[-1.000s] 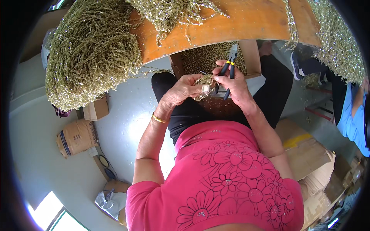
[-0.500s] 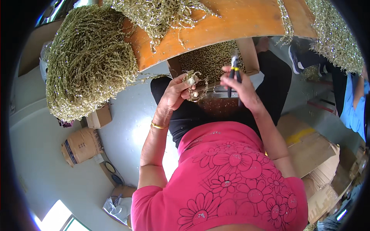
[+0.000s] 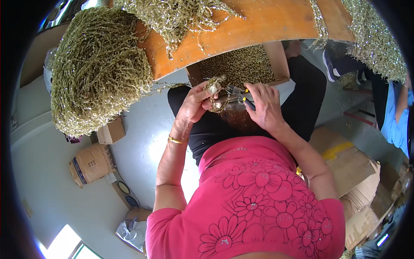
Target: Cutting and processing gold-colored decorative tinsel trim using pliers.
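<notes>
My left hand (image 3: 195,102) is closed round a small bunch of gold glittery strand (image 3: 217,82), with whitish pieces showing at the fingers. Thin loops of it hang below the grip. In my right hand (image 3: 266,105) is a pair of cutting pliers (image 3: 249,103) with black handles and yellow accents. The pliers point left, and their jaws are at or very near the strand; whether they touch it I cannot tell. Both hands are above my lap, at the near side of an open cardboard box (image 3: 277,60) of small gold-green beads (image 3: 235,64).
An orange-brown table (image 3: 267,21) edges the far side, with piles of glittery strands (image 3: 101,69) hanging off its left end and more at its right. Cardboard cartons (image 3: 92,164) stand on the floor at left and right. A person in blue (image 3: 394,116) sits at far right.
My right hand has turned the pliers from upright to pointing left and brought them to the strand. My left hand has stayed almost in place, still holding the strand.
</notes>
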A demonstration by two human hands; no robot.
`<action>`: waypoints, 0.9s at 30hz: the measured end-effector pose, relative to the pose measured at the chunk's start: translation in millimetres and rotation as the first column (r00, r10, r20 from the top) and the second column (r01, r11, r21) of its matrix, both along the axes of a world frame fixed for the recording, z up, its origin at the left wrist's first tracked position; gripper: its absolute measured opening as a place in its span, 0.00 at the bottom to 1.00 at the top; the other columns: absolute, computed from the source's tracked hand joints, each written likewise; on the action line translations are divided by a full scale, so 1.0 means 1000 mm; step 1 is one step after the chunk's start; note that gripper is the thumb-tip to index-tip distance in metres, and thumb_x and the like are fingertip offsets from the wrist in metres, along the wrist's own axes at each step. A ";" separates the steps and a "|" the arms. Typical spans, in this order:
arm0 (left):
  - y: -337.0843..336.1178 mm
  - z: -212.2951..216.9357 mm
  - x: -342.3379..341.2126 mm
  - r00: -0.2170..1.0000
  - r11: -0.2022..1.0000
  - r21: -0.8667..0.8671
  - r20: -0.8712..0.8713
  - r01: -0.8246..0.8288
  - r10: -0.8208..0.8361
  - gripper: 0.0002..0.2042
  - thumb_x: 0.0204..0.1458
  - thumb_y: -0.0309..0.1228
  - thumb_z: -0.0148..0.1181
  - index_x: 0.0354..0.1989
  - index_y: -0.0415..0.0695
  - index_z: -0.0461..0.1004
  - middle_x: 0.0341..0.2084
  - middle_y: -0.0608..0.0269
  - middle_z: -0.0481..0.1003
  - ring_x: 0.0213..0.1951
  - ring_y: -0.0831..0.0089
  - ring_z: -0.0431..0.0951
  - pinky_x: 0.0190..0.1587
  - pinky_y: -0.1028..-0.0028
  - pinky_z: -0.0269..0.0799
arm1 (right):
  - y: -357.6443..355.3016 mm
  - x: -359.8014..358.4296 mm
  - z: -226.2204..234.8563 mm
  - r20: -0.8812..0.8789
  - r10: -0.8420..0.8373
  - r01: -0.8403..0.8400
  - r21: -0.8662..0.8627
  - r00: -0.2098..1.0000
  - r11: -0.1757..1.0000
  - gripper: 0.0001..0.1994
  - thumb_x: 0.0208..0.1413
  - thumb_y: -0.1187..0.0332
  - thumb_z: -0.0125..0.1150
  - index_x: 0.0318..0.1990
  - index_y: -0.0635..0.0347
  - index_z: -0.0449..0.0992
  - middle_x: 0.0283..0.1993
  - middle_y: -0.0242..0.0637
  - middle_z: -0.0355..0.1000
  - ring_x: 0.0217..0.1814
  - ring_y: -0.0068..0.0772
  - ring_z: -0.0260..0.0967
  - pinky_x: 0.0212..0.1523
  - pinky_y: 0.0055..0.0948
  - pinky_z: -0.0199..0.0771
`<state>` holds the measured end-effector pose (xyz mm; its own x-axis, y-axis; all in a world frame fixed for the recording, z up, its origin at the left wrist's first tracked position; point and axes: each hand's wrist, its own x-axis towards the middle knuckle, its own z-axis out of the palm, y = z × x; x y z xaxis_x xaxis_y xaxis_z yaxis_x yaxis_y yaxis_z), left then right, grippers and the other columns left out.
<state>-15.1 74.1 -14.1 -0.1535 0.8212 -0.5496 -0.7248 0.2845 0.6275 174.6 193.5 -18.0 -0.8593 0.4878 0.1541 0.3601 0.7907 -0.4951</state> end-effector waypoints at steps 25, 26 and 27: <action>-0.001 0.018 0.012 0.961 0.983 0.079 -0.239 0.166 -0.143 0.17 0.55 0.41 0.44 0.37 0.37 0.68 0.10 0.72 0.59 0.11 0.87 0.51 0.13 0.85 0.47 | 0.021 -0.062 -0.041 -0.439 -0.336 -0.200 -0.806 0.833 0.557 0.16 0.48 0.69 0.55 0.46 0.62 0.65 0.33 0.30 0.66 0.40 0.20 0.64 0.42 0.21 0.61; -0.003 0.017 0.011 0.976 0.978 0.135 -0.173 0.159 -0.134 0.17 0.55 0.40 0.45 0.37 0.37 0.68 0.10 0.72 0.59 0.11 0.86 0.52 0.13 0.84 0.47 | 0.025 -0.069 -0.035 -0.457 -0.206 -0.341 -0.838 0.865 0.427 0.16 0.48 0.69 0.55 0.45 0.62 0.65 0.34 0.30 0.66 0.40 0.20 0.63 0.43 0.22 0.61; -0.003 0.020 0.009 0.986 0.972 0.188 -0.108 0.144 -0.125 0.17 0.55 0.40 0.45 0.37 0.36 0.68 0.10 0.73 0.59 0.11 0.86 0.52 0.13 0.84 0.47 | 0.030 -0.074 -0.027 -0.490 -0.071 -0.457 -0.849 0.869 0.267 0.15 0.48 0.69 0.55 0.44 0.62 0.65 0.36 0.30 0.67 0.40 0.21 0.63 0.44 0.22 0.60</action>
<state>-5.8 71.4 5.5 -0.0783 0.9273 -0.3660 -0.6227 0.2412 0.7443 100.7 223.1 -44.6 -0.9397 0.3398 0.0380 -0.1433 -0.2902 -0.9462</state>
